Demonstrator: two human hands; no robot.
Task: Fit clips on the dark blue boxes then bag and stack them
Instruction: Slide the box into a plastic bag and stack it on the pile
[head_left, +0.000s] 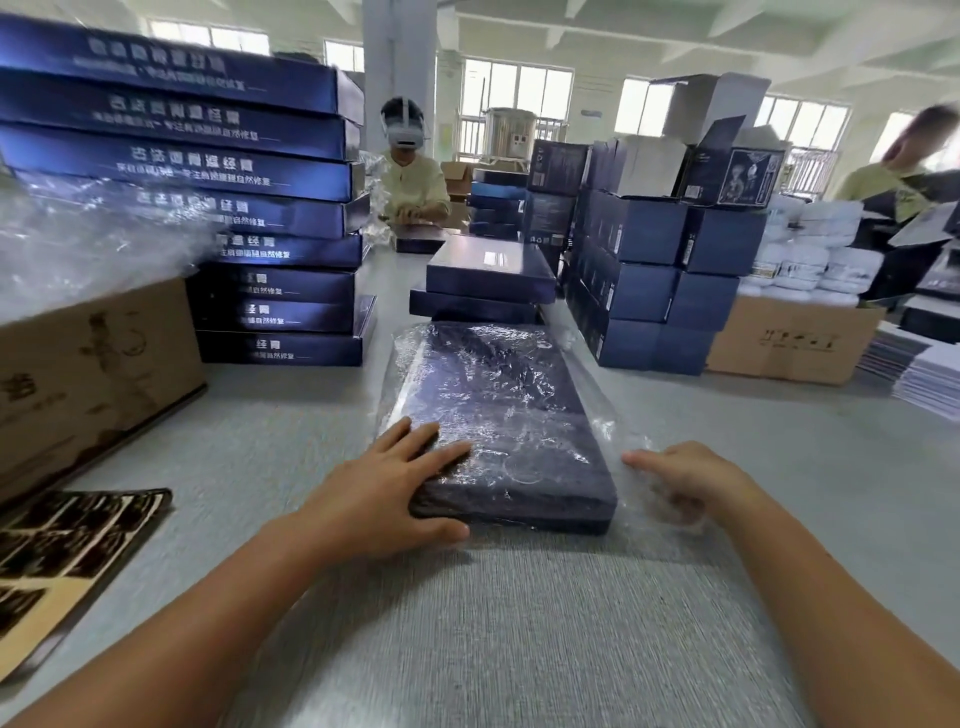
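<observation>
- dark blue box (498, 415) lay flat on the grey counter (519, 623), lengthwise from near to far, already inside a clear crinkled plastic bag (613, 431) whose loose edges stuck out on the right and far sides.
- left hand (384, 493) rested on the near left corner of the bagged box, fingers spread flat on its top, thumb lying along the near edge; its grip was spread and pressing, not curled round anything.
- right hand (685, 478) sat just right of the box's near right corner, on the loose plastic, fingers loosely curled with the forefinger pointing toward the box; blurred, so i could not tell whether its grip pinched the bag or was only touching it.
- tall stack of flat dark blue boxes (249, 208) stood at far left, white printed text on their near sides.
- two more flat blue boxes (488, 275) lay stacked just beyond the far end of the bagged one.
- pile of smaller blue cartons (654, 280) rose at far right, beside a brown cardboard carton (789, 338).
- another brown carton (88, 374) stood at near left with crumpled clear plastic (78, 239) on top; a printed sheet (67, 561) lay in front of it.
- person in a headset (410, 171) worked at the far end of the counter.
</observation>
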